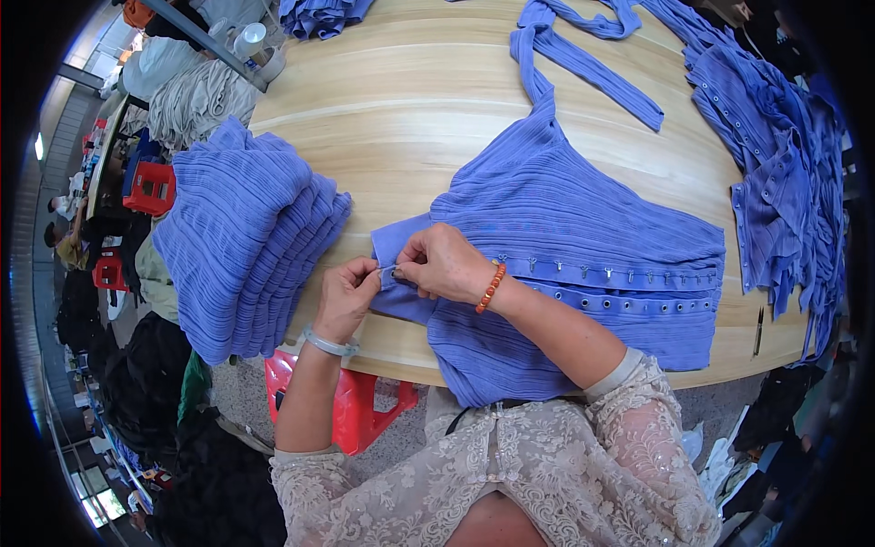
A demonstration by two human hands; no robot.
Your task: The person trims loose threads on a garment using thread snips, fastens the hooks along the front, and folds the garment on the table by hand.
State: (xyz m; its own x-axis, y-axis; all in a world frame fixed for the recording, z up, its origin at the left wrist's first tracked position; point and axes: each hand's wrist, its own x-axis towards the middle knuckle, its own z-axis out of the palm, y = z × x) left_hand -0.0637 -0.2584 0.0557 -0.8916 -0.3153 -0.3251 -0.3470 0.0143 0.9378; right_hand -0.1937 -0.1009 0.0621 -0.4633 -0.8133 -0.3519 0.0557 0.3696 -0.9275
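Observation:
A ribbed blue-violet garment point(556, 191) lies spread on the wooden table point(383, 109) in front of me. Along its middle run a strip of metal hooks point(609, 273) and, just below, a strip with metal eyelets point(629, 304). At the garment's left end, my left hand point(344, 301) pinches the edge of the band between thumb and fingers. My right hand point(448, 263) is closed on the same band right beside it, fingertips almost touching the left ones. A small metal piece shows between the fingertips. Close by on the left rises a folded stack of the same ribbed garments point(241, 242).
More blue garments with eyelets point(775, 173) are heaped along the table's right side. A thin dark pointed tool point(758, 331) lies near the right front edge. Long fabric straps point(602, 77) trail at the back. Under the front edge stands a red plastic stool point(355, 410).

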